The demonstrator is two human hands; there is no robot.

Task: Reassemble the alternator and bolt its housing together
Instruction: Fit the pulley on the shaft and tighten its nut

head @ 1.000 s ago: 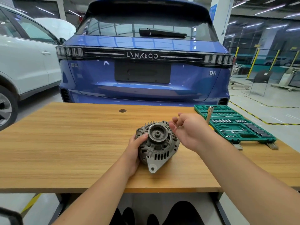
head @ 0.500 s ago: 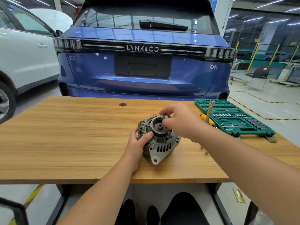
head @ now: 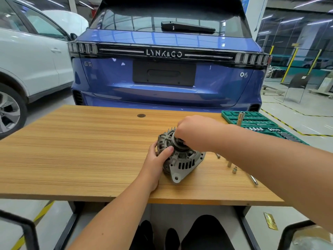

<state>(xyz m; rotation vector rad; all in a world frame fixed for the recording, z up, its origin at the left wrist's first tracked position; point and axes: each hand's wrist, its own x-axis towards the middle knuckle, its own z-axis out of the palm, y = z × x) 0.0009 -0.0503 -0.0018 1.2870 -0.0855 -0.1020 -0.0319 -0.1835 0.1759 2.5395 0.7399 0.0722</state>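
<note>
Alternator: on the wooden table, near the front edge, pulley end tilted up.
Left hand: wrapped on the housing's left side, thumb pressed across the front face, clamped firm.
Right hand: fingers curled down over the pulley hub, gripping there; fingertips hidden, can't tell if a small part is pinched.
Loose bits: small socket and extension bar on table, right of the alternator.
Socket set case: green, open, far right corner.

Left hand curled in a near-side grip, thumb up; right hand knuckles-up, fingers curled downward, forearm extended.
</note>
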